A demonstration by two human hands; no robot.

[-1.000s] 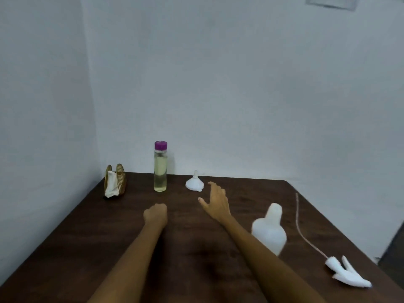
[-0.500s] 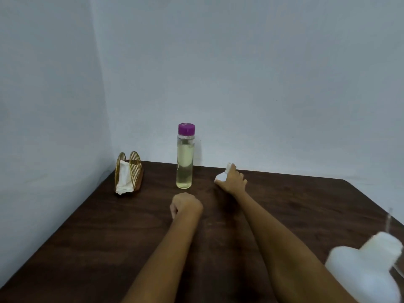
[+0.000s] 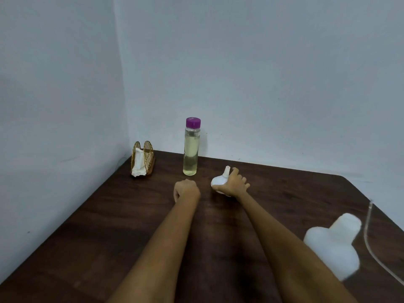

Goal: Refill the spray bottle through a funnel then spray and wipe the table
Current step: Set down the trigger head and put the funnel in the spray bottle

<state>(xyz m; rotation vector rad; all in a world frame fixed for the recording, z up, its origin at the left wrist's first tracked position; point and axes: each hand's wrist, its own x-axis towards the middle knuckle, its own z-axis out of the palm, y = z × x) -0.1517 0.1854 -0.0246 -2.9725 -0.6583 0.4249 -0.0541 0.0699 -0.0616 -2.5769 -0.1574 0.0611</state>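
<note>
My right hand (image 3: 235,183) grips a small white funnel (image 3: 219,180), spout pointing up, just above or on the dark wooden table (image 3: 109,226). To its left, my left hand (image 3: 185,190) rests as a closed fist holding nothing. Behind the hands a clear bottle (image 3: 191,147) with a purple cap stands upright, filled with pale yellow liquid. The white spray bottle body (image 3: 334,243), with no top on it, stands at the near right beside my right forearm. Its thin clear dip tube (image 3: 368,232) trails along the right edge; the spray head is out of view.
A gold wire napkin holder (image 3: 143,158) with a white cloth in it sits in the far left corner. Pale walls close off the table at the back and left. The table's rounded right corner is at the far right.
My right hand reached forward to the funnel, closed on it and drew it slightly nearer. The view shifted left, so the spray head left the frame. My left fist stayed put.
</note>
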